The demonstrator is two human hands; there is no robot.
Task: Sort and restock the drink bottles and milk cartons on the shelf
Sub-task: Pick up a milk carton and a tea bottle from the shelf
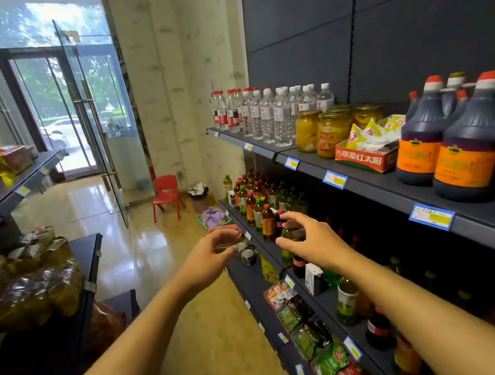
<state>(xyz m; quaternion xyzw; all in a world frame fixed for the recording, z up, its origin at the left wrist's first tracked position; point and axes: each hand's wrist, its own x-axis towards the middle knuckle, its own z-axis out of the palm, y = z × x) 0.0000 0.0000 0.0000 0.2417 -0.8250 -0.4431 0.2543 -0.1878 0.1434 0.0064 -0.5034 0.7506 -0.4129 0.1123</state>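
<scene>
On the middle shelf (326, 303) a row of tea and juice bottles (254, 199) with red and green caps runs toward the far end. My right hand (307, 239) reaches over the shelf's edge, its fingers and thumb curled round a dark green drink bottle (289, 234) with a dark cap. My left hand (214, 254) hovers just left of the shelf edge with loosely curved fingers and holds nothing. A small white milk carton (313, 277) stands below my right wrist. Nearer me are a green tea bottle (346, 300) and a cola bottle (378, 329).
The top shelf holds water bottles (264, 115), fruit jars (327, 131), a red carton box (368, 154) and big soy sauce jugs (463, 150). Snack packs (311, 334) fill the lower shelf. Another shelf rack (86, 273) lines the aisle's left. A red chair (166, 195) and glass door (93, 120) lie beyond.
</scene>
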